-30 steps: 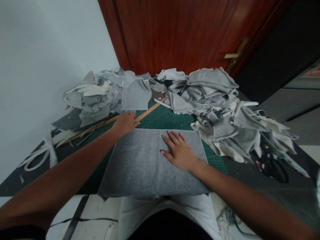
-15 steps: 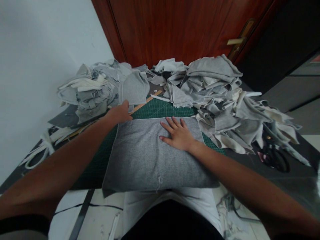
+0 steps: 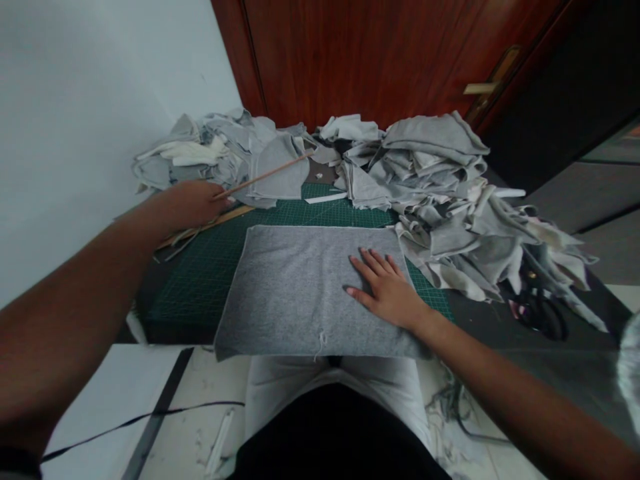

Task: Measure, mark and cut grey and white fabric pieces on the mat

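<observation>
My left hand [image 3: 195, 203] is closed round one end of a thin wooden ruler [image 3: 273, 171], which is raised edge-on and points toward the back of the table. No markings can be made out on it. My right hand [image 3: 387, 287] lies flat with spread fingers on the right part of a grey fabric piece [image 3: 295, 293]. This fabric is roughly rectangular, lightly wrinkled, and reaches the table's front edge, with a loose thread [image 3: 321, 341] near its lower middle. Beneath it lies a green cutting mat [image 3: 195, 287] with grid lines.
Grey fabric pieces [image 3: 283, 167] are heaped at the back left, and a larger heap of scraps [image 3: 440, 200] covers the right. Dark-handled scissors [image 3: 543, 317] lie at the right. Another wooden strip [image 3: 233, 215] rests near my left hand. A wooden door [image 3: 350, 60] stands behind.
My left hand has picked up the wooden ruler from the mat and moved left with it. My right hand has shifted slightly right on the fabric, staying flat.
</observation>
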